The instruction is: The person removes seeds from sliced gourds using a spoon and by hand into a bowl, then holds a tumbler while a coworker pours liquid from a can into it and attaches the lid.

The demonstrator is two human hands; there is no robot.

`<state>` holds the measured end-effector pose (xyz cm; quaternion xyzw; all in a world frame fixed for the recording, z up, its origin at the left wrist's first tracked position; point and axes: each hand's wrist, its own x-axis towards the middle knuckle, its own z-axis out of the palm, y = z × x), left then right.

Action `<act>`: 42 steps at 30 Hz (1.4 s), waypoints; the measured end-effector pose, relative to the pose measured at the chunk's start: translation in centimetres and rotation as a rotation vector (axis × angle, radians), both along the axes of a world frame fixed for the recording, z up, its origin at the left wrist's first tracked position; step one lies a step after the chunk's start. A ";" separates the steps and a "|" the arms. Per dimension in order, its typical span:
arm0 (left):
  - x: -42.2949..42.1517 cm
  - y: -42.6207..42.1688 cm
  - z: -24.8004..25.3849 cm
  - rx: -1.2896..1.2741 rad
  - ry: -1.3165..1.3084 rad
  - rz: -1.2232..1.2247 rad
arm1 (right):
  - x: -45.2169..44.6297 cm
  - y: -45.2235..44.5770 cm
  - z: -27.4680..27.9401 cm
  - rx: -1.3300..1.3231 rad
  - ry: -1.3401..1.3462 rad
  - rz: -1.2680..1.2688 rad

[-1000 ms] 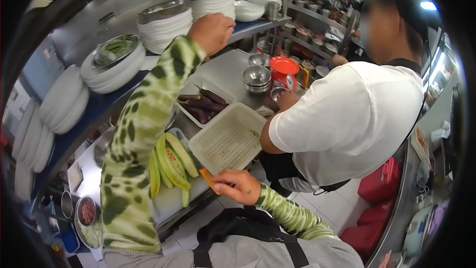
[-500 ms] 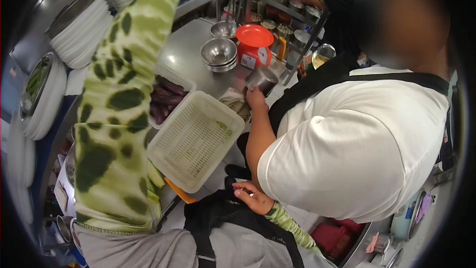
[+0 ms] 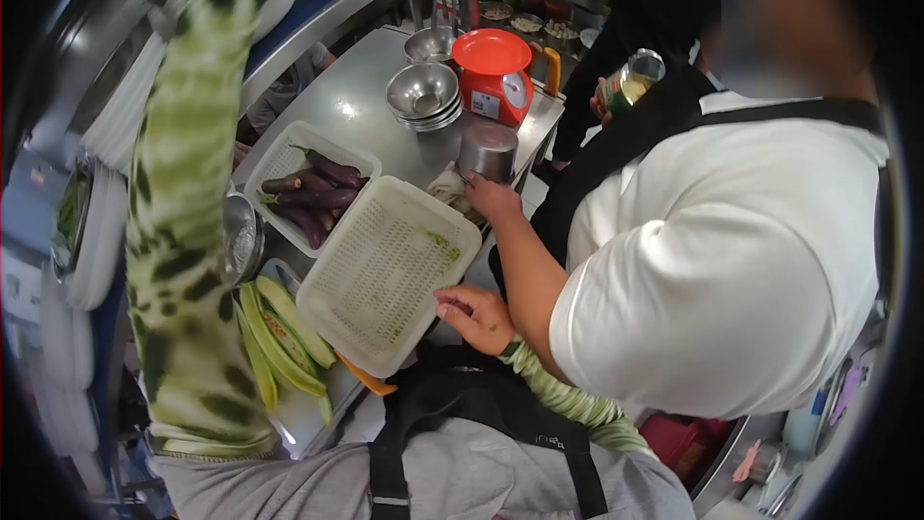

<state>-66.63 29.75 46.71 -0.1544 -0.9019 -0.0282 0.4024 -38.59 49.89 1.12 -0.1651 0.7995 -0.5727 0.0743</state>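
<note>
My left arm, in a green patterned sleeve, reaches up past the top edge of the view, so my left hand is out of sight. My right hand [image 3: 478, 319] is by the right rim of a white perforated basket [image 3: 332, 265], its fingertips over or touching the rim. Its fingers are loosely curled and a little apart, with nothing visible in them. A few green scraps [image 3: 443, 248] lie in the basket. Left of it, a second basket [image 3: 260, 169] holds several purple eggplants [image 3: 316, 195]. Long pale-green vegetable pieces [image 3: 279, 339] lie nearer me.
A co-worker [image 3: 712, 260] stands close on my right, one hand at a metal pot [image 3: 488, 151], the other at an open can [image 3: 637, 82]. Behind are a red scale [image 3: 494, 87] and stacked metal bowls [image 3: 423, 96]. Above the counter runs a shelf [image 3: 318, 34] with white dishes.
My right hand has moved up and left to the basket's rim. My left arm has shifted left, and the view has turned, uncovering the eggplants and green pieces.
</note>
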 end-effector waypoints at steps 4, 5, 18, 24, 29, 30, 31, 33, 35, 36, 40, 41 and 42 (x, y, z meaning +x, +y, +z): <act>11.1 1.3 -1.5 0.137 -0.199 -0.350 | -2.5 0.3 5.4 -0.119 -0.096 0.024; 13.6 1.6 -3.1 0.213 -0.224 -0.366 | -3.4 0.0 6.3 -0.150 -0.112 0.015; 13.5 -3.7 -27.5 0.238 -0.539 -0.380 | -12.2 -4.4 5.9 -0.241 0.154 -0.370; 14.1 -4.7 -27.8 0.185 -0.586 -0.303 | -31.2 -6.8 1.0 -0.516 -0.500 -0.721; 16.4 -6.7 -28.0 0.296 -0.675 -0.272 | -36.7 -9.2 0.1 -0.712 -0.654 -0.633; 16.7 -7.1 -28.1 0.294 -0.684 -0.259 | -37.0 -9.9 0.2 -0.680 -0.623 -0.637; 17.0 -7.5 -28.1 0.292 -0.692 -0.246 | -37.5 -10.6 0.5 -0.703 -0.625 -0.616; 16.4 -8.2 -28.4 0.297 -0.687 -0.238 | -39.5 -12.4 0.7 -0.743 -0.659 -0.647; 16.1 -8.7 -29.0 0.317 -0.684 -0.243 | -42.0 -13.8 -1.2 -0.759 -0.657 -0.611; 15.8 -8.9 -29.4 0.315 -0.679 -0.243 | -41.6 -13.3 -0.5 -0.679 -0.665 -0.571; 12.6 -8.8 -30.8 0.289 -0.637 -0.316 | -38.4 -9.6 -0.8 -0.363 -0.248 -0.657; 11.6 -8.5 -31.3 0.276 -0.638 -0.337 | -36.5 -8.5 -1.2 -0.315 -0.069 -0.700; 10.2 -8.1 -32.2 0.309 -0.610 -0.396 | -30.4 -7.0 4.2 -0.347 0.029 -0.665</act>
